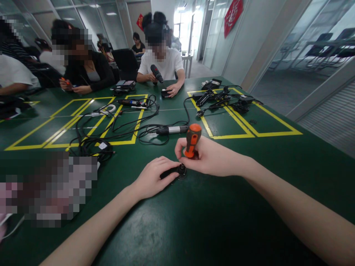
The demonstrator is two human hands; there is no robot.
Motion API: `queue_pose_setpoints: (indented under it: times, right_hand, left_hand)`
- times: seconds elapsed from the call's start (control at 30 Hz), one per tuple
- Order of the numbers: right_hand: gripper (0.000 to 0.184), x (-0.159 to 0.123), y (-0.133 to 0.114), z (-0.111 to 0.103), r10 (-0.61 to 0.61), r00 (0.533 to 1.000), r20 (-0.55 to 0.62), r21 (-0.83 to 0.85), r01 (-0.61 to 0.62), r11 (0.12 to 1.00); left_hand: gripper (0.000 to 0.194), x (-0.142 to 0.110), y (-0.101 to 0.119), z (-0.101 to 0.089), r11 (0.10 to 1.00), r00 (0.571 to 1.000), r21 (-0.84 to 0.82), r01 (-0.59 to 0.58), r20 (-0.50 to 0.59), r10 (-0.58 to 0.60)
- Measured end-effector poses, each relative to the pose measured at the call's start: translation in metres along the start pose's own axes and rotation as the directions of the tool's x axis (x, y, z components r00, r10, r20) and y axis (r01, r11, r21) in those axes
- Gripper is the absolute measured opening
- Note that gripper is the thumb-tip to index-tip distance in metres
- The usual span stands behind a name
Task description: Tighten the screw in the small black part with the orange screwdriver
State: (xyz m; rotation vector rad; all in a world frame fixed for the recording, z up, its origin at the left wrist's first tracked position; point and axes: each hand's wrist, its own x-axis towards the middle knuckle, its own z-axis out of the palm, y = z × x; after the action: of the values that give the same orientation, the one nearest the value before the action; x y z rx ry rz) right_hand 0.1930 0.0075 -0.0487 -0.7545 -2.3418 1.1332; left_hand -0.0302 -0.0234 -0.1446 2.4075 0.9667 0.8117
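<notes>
My right hand (206,154) is closed around a screwdriver (193,140) with an orange and dark grey handle. The screwdriver stands nearly upright, its lower end hidden by my fingers. Just below it, a small dark round part (182,170) rests on the green table (155,225). My left hand (156,176) pinches this part from the left between thumb and fingers. A black piece under my left palm is mostly covered, so I cannot tell its full shape.
Beyond my hands lies a grey and black cylindrical tool (173,129) with a coiled cable. Tangled black cords (97,146) lie left; black adapters and cables (219,98) lie right. Yellow tape marks (233,137) outline areas. Across the table, a person holds a power drill (157,73).
</notes>
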Motion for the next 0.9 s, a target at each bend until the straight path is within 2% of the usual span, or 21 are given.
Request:
queue_pose_setpoints:
  times: [0.27,0.57,0.77,0.9]
  right_hand:
    - [0.016,-0.002,-0.0013,-0.0009,0.017,0.999,0.033,0.016,-0.018,1.0]
    - [0.004,-0.0008,-0.0003,0.0,-0.033,0.999,0.009,-0.04,0.034,0.999]
    - [0.023,-0.0028,0.0014,-0.0029,-0.006,0.999,0.036,-0.028,0.007,1.0]
    - [0.013,-0.003,0.0039,-0.001,-0.018,0.998,0.054,0.009,0.018,1.0]
  left_hand:
    - [0.022,-0.001,-0.0015,0.0017,1.0,1.0,-0.011,-0.008,-0.005,0.008]
    - [0.02,0.0004,-0.0006,0.0008,1.0,1.0,-0.004,-0.011,-0.005,0.011]
    - [0.025,-0.0005,-0.0018,0.0012,1.0,0.999,-0.003,-0.027,-0.017,0.027]
    - [0.022,-0.0004,-0.0024,0.0016,1.0,1.0,-0.001,-0.025,-0.017,0.025]
